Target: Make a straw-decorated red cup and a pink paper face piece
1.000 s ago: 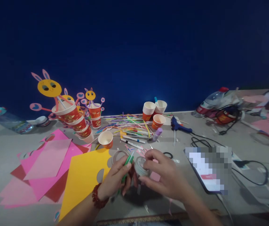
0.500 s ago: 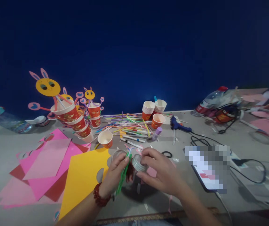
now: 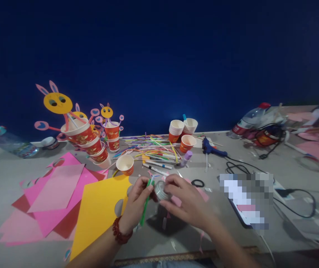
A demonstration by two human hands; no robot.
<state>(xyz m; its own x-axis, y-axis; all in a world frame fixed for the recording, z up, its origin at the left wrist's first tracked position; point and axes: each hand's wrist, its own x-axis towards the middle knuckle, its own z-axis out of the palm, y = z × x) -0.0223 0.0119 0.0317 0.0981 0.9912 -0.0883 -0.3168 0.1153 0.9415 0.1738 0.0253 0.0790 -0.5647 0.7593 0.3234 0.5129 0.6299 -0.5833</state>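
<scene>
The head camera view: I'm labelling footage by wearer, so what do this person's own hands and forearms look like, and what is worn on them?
The left hand has a bracelet of dark red, rounded beads at its wrist. The right hand shows nothing on its wrist. No gloves on either, and no sleeves show on the forearms.

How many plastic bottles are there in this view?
2 visible: one clear bottle lies tilted at the far left; one red-capped bottle is tilted at the back right. Others may be hidden in the clutter there.
</scene>
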